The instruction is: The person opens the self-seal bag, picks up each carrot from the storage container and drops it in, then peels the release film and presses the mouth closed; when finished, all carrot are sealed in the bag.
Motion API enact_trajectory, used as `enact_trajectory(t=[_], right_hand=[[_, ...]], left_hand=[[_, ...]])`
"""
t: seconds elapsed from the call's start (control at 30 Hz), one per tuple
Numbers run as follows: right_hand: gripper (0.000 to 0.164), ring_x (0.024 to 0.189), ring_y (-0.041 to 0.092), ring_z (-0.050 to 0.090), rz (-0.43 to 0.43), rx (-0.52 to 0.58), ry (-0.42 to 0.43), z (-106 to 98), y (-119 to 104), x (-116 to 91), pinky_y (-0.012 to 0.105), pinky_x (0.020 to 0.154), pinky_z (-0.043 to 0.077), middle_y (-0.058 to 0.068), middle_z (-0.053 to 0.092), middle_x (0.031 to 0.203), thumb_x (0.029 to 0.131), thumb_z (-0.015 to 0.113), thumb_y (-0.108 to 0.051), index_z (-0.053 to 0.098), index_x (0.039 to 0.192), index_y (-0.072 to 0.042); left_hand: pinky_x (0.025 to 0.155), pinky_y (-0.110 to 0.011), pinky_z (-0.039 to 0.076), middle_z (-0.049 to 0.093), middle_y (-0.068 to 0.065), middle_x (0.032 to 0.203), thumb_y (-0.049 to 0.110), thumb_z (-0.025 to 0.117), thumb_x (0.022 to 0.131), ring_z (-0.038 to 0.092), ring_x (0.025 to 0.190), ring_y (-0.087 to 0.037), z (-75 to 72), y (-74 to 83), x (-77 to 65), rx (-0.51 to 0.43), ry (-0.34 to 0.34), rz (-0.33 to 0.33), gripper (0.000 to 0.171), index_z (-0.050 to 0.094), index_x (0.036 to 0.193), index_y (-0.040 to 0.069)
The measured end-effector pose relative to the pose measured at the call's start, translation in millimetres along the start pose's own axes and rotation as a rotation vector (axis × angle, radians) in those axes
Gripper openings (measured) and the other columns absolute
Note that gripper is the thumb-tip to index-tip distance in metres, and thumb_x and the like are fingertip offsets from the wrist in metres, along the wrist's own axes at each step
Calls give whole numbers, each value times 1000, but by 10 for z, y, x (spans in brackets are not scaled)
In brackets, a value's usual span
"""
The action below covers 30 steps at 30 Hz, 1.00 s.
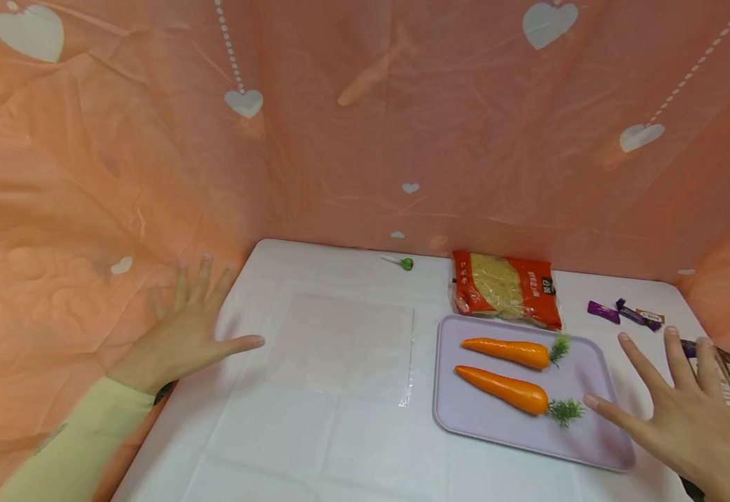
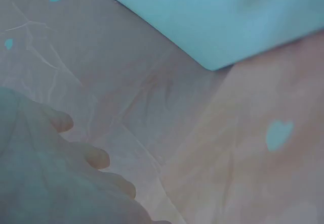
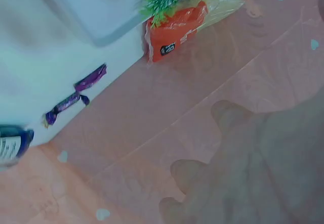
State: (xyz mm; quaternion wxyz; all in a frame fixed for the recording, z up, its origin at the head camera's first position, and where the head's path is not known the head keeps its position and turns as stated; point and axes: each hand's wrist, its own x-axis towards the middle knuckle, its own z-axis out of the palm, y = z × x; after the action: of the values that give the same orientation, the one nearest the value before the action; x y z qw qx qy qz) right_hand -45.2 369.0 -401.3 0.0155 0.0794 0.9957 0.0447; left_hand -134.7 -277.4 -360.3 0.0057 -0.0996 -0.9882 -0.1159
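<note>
My left hand (image 1: 179, 335) is spread over the left edge of the white table, fingers straight and nothing held. A clear plastic bag (image 1: 346, 341) lies flat on the table to the right of its thumb. At the right, my right hand (image 1: 691, 411) hovers with spread fingers by the right side of a lilac tray (image 1: 465, 422). On that tray rest two orange carrots, an upper carrot (image 1: 509, 352) and a lower carrot (image 1: 505, 390), their green tops pointing right toward the right thumb. Both wrist views show the palms bare.
Behind the tray lies a red packet (image 1: 503, 287) with pale yellow contents. A green lollipop (image 1: 406, 264) is near the back edge. Purple-wrapped candies (image 1: 604, 312) lie at the back right. Beyond the right hand is a partly hidden package (image 1: 725, 369). Peach sheeting (image 1: 339, 160) surrounds the table.
</note>
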Motion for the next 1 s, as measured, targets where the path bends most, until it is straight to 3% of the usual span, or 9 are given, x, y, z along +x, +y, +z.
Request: enact_trajectory(t=[0.13,0.3,0.4,0.53,0.63,0.7,0.83,1.0], right_hand=[[119,141,59,-28,-51,58,31,38,-78,27,73,100,-33,29,-25,160,76,54,-87,-2,163,-26],[111,148,55,-21,-124,132,61,93,-200,43,79,104,-25,26,-17,164,79,57,-83,4,163,-33],[106,150,53,-12,-174,179,71,126,-267,54,82,106,-16,26,-9,166,81,58,-79,8,163,-34],[103,149,55,2,-220,248,50,164,-368,78,83,107,-7,28,2,166,82,61,-75,18,163,-29],[102,147,55,9,-257,309,16,168,-453,96,84,106,1,27,7,166,83,65,-71,23,162,-24],[100,145,55,16,-283,350,-5,161,-513,105,85,103,10,27,13,165,83,68,-69,26,161,-23],[99,138,54,28,-288,408,-83,131,-641,104,85,97,25,25,25,161,82,66,-72,29,160,-23],[90,132,50,42,-308,460,-96,152,-744,87,81,94,36,22,42,152,83,64,-73,42,152,-18]], left_hand=[[111,-79,-13,-33,4,163,85,58,77,-35,149,-32,53,74,42,-58,-7,12,122,-14,160,33],[122,-65,-8,-27,-3,166,86,57,76,-33,151,-29,221,202,151,-51,-7,67,125,-11,161,25],[125,-61,0,-16,-7,169,87,55,77,-25,154,-31,361,335,240,-52,-8,98,124,-2,163,20],[124,-56,22,16,-9,170,79,62,81,6,158,-32,565,565,348,-102,45,182,111,23,161,14],[118,-50,37,39,-6,161,64,71,84,32,152,-28,728,747,426,-161,90,266,90,44,153,13],[115,-46,42,48,-4,155,52,76,86,41,147,-25,841,869,487,-199,89,317,76,53,147,13],[116,-40,42,55,1,149,35,79,88,46,144,-19,1057,1104,610,-279,-20,370,57,62,139,17],[117,-38,41,60,4,144,30,79,88,50,140,-16,1242,1334,712,-362,-181,391,50,67,134,17]])
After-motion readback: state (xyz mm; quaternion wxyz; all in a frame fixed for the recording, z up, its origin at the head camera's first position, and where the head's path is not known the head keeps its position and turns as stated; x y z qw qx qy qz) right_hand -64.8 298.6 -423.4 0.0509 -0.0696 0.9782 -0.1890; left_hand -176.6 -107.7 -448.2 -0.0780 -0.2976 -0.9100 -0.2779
